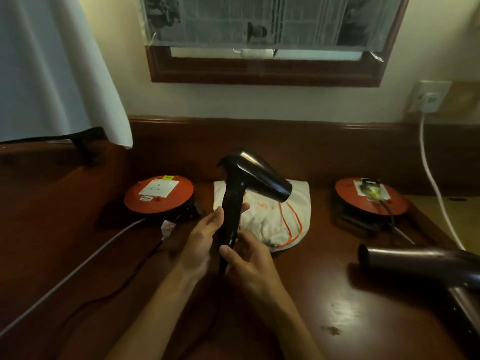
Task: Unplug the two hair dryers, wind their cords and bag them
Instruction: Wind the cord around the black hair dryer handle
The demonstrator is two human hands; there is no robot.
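A black hair dryer (pixel 249 178) is held upright above the middle of the wooden desk, nozzle pointing right. My left hand (pixel 205 235) cups the handle from the left, fingers fairly straight and thumb behind it. My right hand (pixel 246 258) grips the bottom of the handle, where the cord leaves. Its thin black cord (pixel 109 294) trails left across the desk. Behind the dryer lies a white drawstring bag (pixel 280 219) with orange strings. A second dark hair dryer (pixel 426 266) lies at the right edge, its cord running to the right reel.
Two red cord reels with sockets sit on the desk: the left reel (pixel 159 194) with an empty socket, the right reel (pixel 371 196) with a plug in it. A grey cable (pixel 78 266) leaves the left reel. A white cable (pixel 436 188) hangs from a wall outlet (pixel 430 98).
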